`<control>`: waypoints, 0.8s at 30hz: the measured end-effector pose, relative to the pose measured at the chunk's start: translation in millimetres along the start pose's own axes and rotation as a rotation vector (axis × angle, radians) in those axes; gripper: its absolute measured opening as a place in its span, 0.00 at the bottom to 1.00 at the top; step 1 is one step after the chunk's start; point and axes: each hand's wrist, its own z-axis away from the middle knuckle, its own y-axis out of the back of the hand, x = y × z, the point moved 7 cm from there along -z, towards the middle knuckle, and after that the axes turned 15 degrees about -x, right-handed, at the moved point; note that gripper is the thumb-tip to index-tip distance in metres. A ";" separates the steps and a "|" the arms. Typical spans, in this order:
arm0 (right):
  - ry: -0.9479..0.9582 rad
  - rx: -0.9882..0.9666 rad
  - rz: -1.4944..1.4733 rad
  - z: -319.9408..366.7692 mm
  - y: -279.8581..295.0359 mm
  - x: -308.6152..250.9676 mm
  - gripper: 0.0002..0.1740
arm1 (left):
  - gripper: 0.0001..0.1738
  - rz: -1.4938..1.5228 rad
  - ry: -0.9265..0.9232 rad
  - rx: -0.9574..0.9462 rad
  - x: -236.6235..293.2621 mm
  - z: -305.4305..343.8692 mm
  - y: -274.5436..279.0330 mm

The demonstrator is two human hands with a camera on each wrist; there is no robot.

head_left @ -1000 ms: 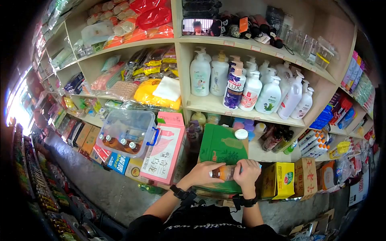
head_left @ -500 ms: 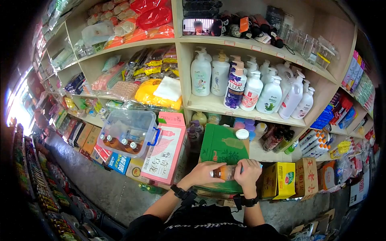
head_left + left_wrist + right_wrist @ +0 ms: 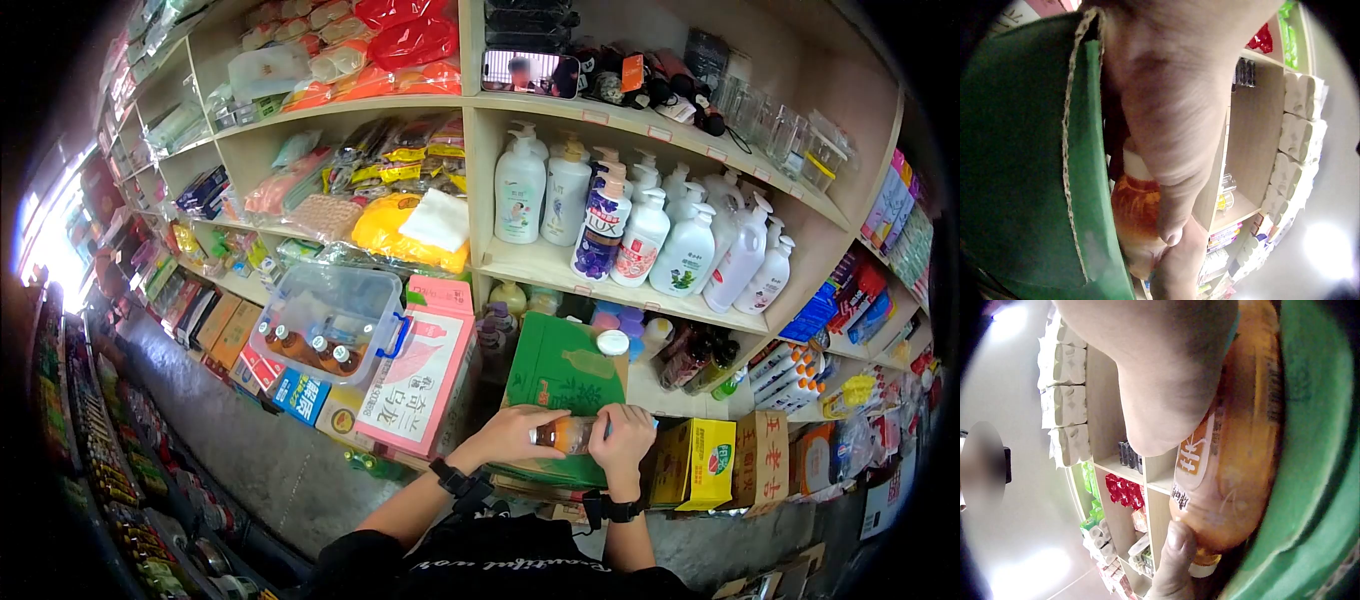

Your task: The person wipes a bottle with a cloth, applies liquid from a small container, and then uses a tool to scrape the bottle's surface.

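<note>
A clear plastic drink bottle (image 3: 568, 436) with orange-brown liquid lies on its side over the green cardboard box (image 3: 560, 375), its white cap (image 3: 1136, 164) toward the left. My left hand (image 3: 518, 434) grips the neck end, thumb along the shoulder in the left wrist view. Around the base end, my right hand (image 3: 625, 440) holds the bottle. A printed label with an orange patch (image 3: 1196, 453) shows close up in the right wrist view. Both palms and several fingers are hidden behind the bottle.
Left of the green box stand a pink-and-white carton (image 3: 420, 385) and a clear plastic bin (image 3: 340, 300) holding several brown bottles. A white round lid (image 3: 612, 343) is at the box's far right. Yellow carton (image 3: 695, 462) at right; pump bottles (image 3: 600, 225) line the shelf ahead.
The head view has shifted, so the shelves and boxes appear a little farther right. Both hands keep their hold on the bottle in nearly the same place.
</note>
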 end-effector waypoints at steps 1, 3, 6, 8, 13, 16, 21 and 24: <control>0.005 -0.001 0.001 0.1 0.2 -0.2 0.05 | 0.46 -0.013 0.005 -0.003 1.6 0.0 1.0; 0.010 -0.001 0.001 0.3 0.4 -0.7 0.05 | 0.46 -0.027 0.011 -0.006 1.1 0.0 0.7; 0.004 -0.010 -0.012 0.8 -0.3 0.6 0.05 | 0.45 -0.021 -0.019 0.015 1.5 0.4 0.2; 0.015 -0.001 0.009 1.1 -1.0 1.3 0.05 | 0.45 -0.041 -0.006 0.001 2.9 0.1 0.5; -0.006 -0.005 -0.014 1.9 -0.8 1.4 0.05 | 0.45 -0.040 -0.004 -0.004 0.3 -0.1 -0.6; -0.005 0.008 -0.010 2.6 0.0 1.1 0.05 | 0.46 -0.042 -0.012 -0.010 -0.2 -0.6 -1.4; 0.004 0.028 -0.009 1.7 2.8 -2.7 0.05 | 0.46 -0.023 -0.027 -0.002 -0.9 0.1 -1.0; 0.001 0.020 -0.011 1.8 3.2 -3.6 0.05 | 0.46 -0.039 -0.021 -0.008 -0.8 0.0 -1.0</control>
